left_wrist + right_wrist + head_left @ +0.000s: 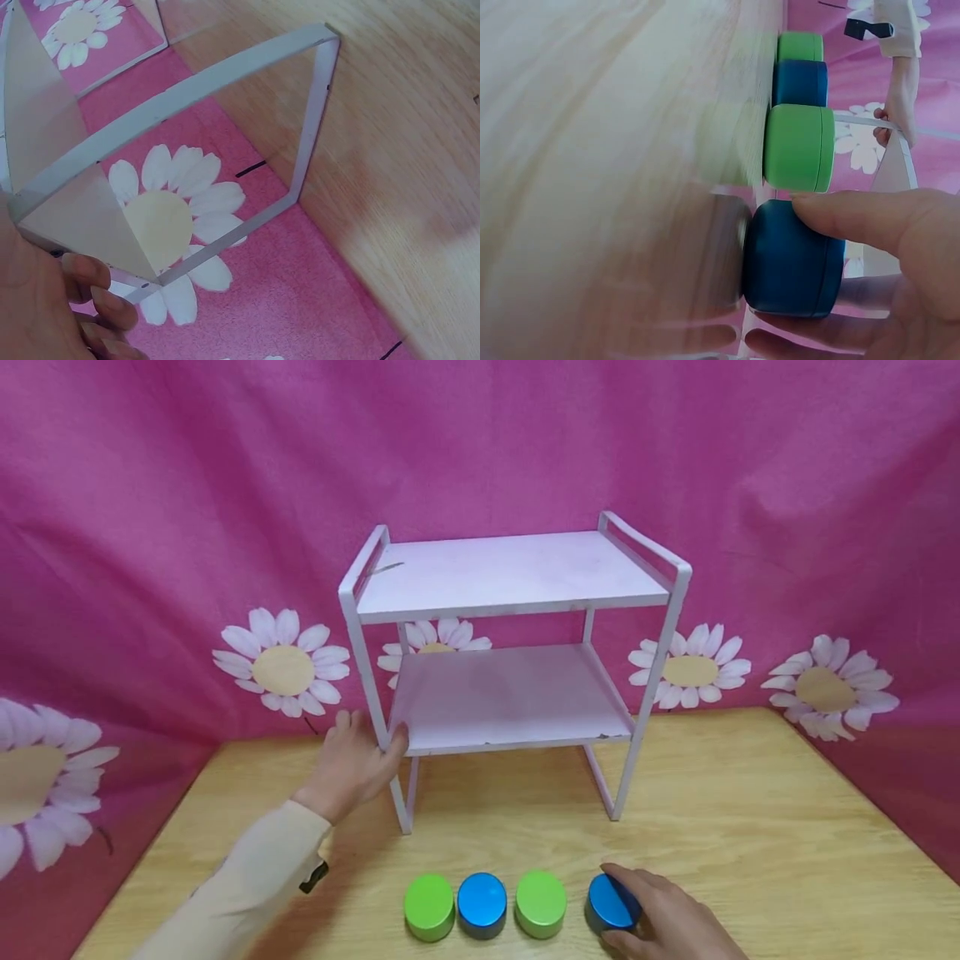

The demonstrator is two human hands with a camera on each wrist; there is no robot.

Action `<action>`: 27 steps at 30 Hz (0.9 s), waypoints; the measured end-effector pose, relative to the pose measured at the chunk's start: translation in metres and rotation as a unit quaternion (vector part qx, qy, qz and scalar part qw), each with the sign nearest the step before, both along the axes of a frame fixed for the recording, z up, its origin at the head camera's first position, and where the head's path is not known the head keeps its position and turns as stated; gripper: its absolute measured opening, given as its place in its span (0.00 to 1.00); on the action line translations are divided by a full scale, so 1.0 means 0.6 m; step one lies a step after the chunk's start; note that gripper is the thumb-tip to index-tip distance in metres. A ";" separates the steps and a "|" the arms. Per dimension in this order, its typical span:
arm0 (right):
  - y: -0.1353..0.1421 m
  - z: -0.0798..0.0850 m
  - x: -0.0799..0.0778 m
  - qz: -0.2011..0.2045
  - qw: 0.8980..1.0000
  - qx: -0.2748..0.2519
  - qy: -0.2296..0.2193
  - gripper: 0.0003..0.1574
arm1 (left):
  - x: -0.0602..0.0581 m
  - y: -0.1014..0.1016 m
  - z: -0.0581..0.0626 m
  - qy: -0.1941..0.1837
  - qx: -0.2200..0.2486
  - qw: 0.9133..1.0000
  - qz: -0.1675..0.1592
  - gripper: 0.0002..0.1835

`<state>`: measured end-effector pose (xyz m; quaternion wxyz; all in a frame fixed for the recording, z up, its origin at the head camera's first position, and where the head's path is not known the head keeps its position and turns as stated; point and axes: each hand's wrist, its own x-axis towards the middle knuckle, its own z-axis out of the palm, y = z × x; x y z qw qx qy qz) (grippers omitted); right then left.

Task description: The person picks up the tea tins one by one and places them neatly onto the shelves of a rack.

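Observation:
A small white two-tier shelf rack (pixel 517 693) stands on the table in the head view. My left hand (pixel 358 766) grips its left side at the lower board, thumb in front of the post. The left wrist view shows curled fingers (pixel 109 307) by the board's edge. At the front right, my right hand (pixel 671 917) holds a blue round tin (pixel 609 906) between thumb and fingers. In the right wrist view this blue tin (pixel 791 259) is on its base on the tabletop. Left of it, in a row, are a green tin (pixel 540 903), another blue tin (pixel 482 905) and another green tin (pixel 430 907).
The wooden table (pixel 750 827) runs back to a pink cloth (pixel 487 443) printed with large white daisies, which also hangs at both sides. The rack's upper board (pixel 510 568) has a raised handle at each end. A dark object (pixel 314 877) is at the left sleeve.

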<state>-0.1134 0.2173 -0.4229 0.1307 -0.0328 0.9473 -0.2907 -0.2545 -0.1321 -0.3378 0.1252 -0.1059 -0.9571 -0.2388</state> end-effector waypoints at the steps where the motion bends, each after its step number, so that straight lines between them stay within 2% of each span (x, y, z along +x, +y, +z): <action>1: -0.001 -0.001 0.000 0.000 1.000 0.000 -0.003 0.45 | 0.001 0.000 -0.001 0.002 0.001 1.000 0.003 0.21; 4: -0.002 -0.004 0.001 0.012 1.000 0.001 0.017 0.45 | 0.002 -0.002 -0.002 0.008 0.002 1.000 0.010 0.21; 9: 0.002 -0.006 0.004 0.011 0.999 0.004 0.037 0.45 | 0.001 0.000 -0.001 0.020 0.003 1.000 0.001 0.21; 15: 0.004 -0.005 0.007 -0.015 1.000 0.007 0.025 0.45 | 0.001 0.003 0.001 0.030 -0.006 1.000 -0.005 0.19; 18: 0.002 -0.004 0.009 -0.018 0.999 0.007 0.029 0.45 | 0.001 0.003 0.000 0.036 -0.009 0.999 -0.004 0.18; 27: -0.012 0.003 0.006 -0.032 0.999 0.018 -0.001 0.45 | 0.000 0.004 -0.003 0.033 -0.009 0.999 0.002 0.20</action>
